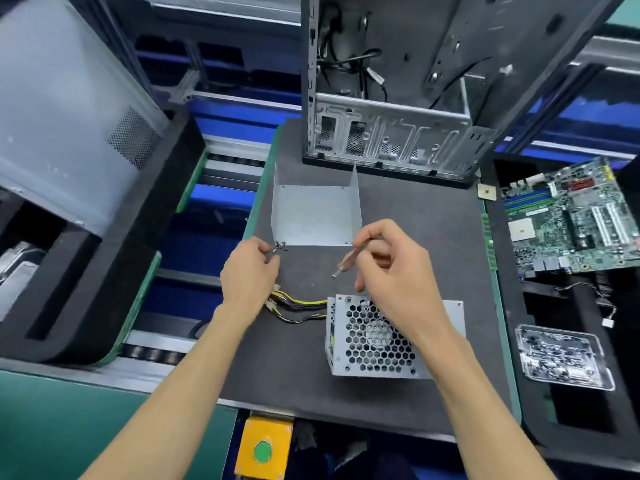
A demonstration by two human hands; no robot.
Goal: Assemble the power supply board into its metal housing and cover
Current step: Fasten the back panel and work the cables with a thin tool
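The left hand (250, 271) pinches small screws (279, 246) at ten o'clock of the housing (372, 341), while the right hand (394, 271) grips a screwdriver (349, 259) at its twelve.

Grey honeycomb-perforated housing (374, 341), yellow-black wires (301, 303), green motherboard (571, 220)

One head-worn wide-angle view — looking steeply down, seemingly close — over the dark work mat (415, 237).

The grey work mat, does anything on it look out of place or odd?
Nothing looks damaged or spilled on the grey work mat. Only a few small loose metal screws lie bare on it at the near left corner of the folded sheet-metal cover, beside the left hand.
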